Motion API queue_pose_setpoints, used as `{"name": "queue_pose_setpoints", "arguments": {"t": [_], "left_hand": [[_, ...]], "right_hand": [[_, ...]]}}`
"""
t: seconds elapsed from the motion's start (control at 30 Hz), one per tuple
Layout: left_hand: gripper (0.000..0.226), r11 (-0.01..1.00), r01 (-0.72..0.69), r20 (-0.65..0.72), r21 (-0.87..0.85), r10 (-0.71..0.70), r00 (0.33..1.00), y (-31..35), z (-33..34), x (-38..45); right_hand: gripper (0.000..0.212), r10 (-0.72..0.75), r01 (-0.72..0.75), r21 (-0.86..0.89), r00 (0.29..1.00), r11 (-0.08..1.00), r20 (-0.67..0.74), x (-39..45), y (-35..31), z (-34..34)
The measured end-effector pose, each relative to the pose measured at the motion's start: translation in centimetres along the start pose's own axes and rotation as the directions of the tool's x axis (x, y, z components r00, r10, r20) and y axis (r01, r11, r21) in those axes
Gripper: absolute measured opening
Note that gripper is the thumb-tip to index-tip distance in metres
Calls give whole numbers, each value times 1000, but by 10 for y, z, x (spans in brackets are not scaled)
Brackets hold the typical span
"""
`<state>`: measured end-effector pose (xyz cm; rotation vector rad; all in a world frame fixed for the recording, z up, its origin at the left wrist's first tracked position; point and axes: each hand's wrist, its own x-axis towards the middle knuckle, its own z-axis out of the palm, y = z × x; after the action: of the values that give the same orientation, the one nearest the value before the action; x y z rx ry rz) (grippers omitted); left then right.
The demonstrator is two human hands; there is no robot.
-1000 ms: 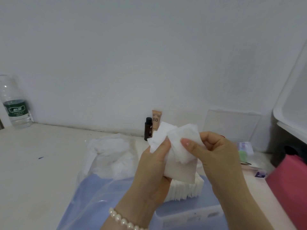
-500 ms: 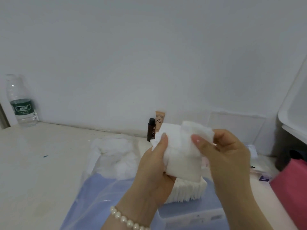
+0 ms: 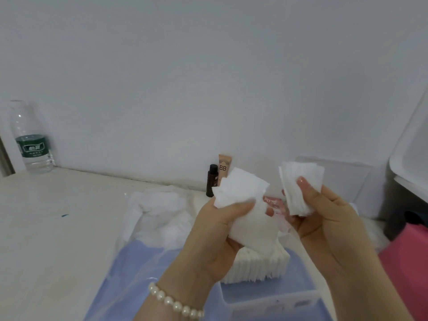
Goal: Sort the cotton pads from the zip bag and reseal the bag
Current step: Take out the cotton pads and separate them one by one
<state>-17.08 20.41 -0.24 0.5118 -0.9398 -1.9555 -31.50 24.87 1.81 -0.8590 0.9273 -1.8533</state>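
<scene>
While both hands hover above the bench (image 3: 58, 228), we see the left hand (image 3: 208, 232) gripping a thick wad of cotton pads (image 3: 245, 205), thumb pressed across the front and fingers curled behind, so that grip is clamped on the wad. Over on the other side, the right hand (image 3: 324, 218) pinches a smaller bunch of pads (image 3: 298, 184), thumb on the front face, fingers wrapped behind; its grip is clamped too. We note the two bunches sit apart, a clear gap between them, both held upright.

Below the hands, toward the near edge of the bench, we spot a neat stack of pads (image 3: 257, 265) lying on a pale blue lidded box (image 3: 273, 300). Left of that, a clear zip bag (image 3: 148, 246) lies flat on the bench, its far end full of loose white cotton (image 3: 162, 212), its near part showing blue. We cannot tell whether its seal is open or pressed shut.

Against the wall at the far edge we pick out a small dark bottle (image 3: 212, 181) and a beige tube marked BB (image 3: 223, 166), touching or nearly so. At the far left corner stands a water bottle (image 3: 31, 140) with a green label. A pearl bracelet (image 3: 173, 302) circles the left wrist. A pink thing (image 3: 410, 262) sits at the right edge, with a white tray (image 3: 412, 144) above it.
</scene>
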Motion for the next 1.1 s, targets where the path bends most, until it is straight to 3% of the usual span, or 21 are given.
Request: {"name": "queue_pose_setpoints", "arguments": {"t": [0.1,0.2,0.37,0.63,0.8,0.97,1.1], "left_hand": [[50,989,13,111,147,-30,993,-1,-6,1],[36,961,19,209,276,-79,975,-1,-10,0],[24,933,-17,234,358,-73,969,-2,-10,-1],[29,927,-1,236,374,-94,967,3,-10,-2],[30,933,-2,253,360,-96,963,5,-10,-3],[42,947,31,291,319,-129,948,5,-11,-2],[37,961,62,269,268,-136,953,1,-10,0]], "right_hand": [[33,-63,66,-142,998,988,26,-3,-3,-3],[63,-101,120,-373,992,920,70,-8,-6,-2],[31,-106,128,-465,992,876,75,-11,-4,6],[15,-146,155,-559,987,815,61,-6,4,5],[33,-155,168,-690,985,704,82,-4,8,2],[25,-249,258,-671,962,695,112,-5,8,5],[25,-346,296,-685,936,665,68,-5,8,6]]}}
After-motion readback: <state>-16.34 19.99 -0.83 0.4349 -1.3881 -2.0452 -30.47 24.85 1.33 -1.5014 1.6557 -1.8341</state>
